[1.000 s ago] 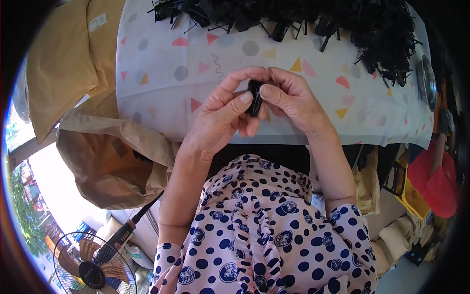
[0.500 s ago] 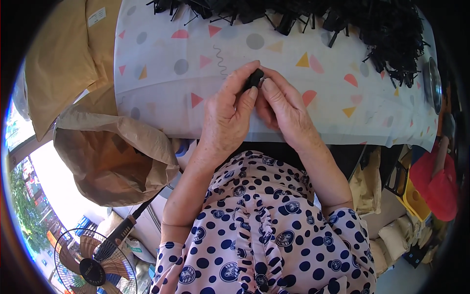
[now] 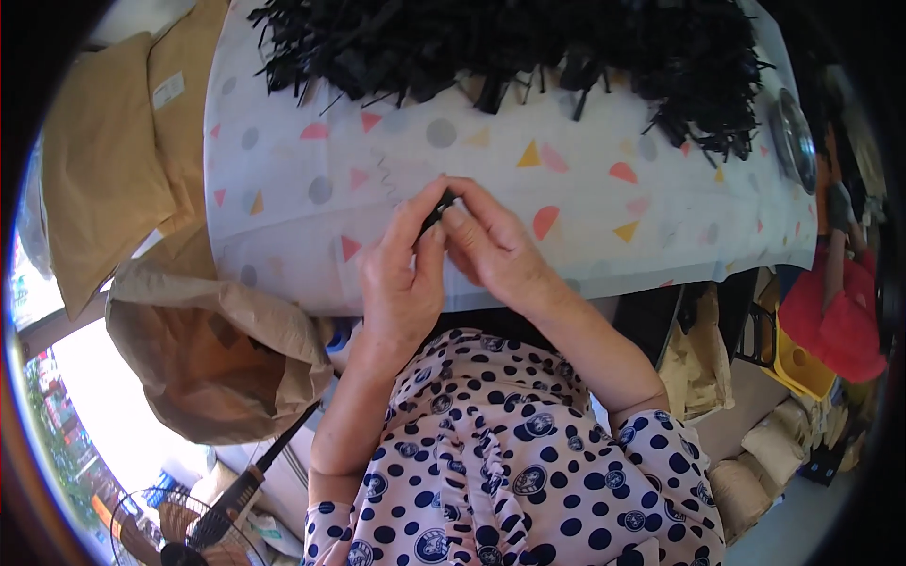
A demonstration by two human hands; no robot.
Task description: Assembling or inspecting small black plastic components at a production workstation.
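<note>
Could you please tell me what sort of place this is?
Probably a small workshop: a large heap of black pieces lies on the patterned tablecloth, an open brown paper bag is beside it, and another person, in red, is nearby.

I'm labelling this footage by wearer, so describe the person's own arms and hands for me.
The left hand and right hand are ungloved, with no watch or bracelet showing. The forearms are uncovered up to sleeves ending near the elbows: pale pink with dark navy dots, matching the top.
</note>
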